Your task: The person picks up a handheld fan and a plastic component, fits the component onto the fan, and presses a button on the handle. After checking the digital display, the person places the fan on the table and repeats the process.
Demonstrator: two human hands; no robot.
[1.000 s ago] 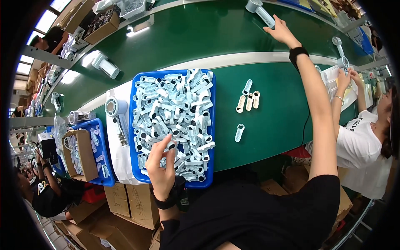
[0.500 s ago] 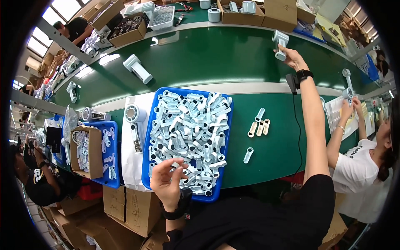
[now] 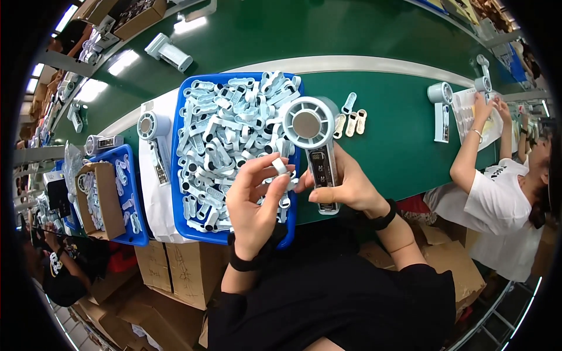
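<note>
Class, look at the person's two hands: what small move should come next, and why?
Probably the left hand should bring its pale piece to the fan's open handle: the right hand holds the fan with the handle's inner parts exposed, and the pinched piece is close by, not yet on it.

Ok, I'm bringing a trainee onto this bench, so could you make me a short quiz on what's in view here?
1. Multiple choice: by which part does the right hand grip the handheld fan?
a) its round head
b) its handle

2. True or false: the left hand pinches a small pale part between thumb and fingers.

3. Fill in: the tray heaped with pale pieces is ____ in colour.

Key: 1. b; 2. true; 3. blue.
</note>
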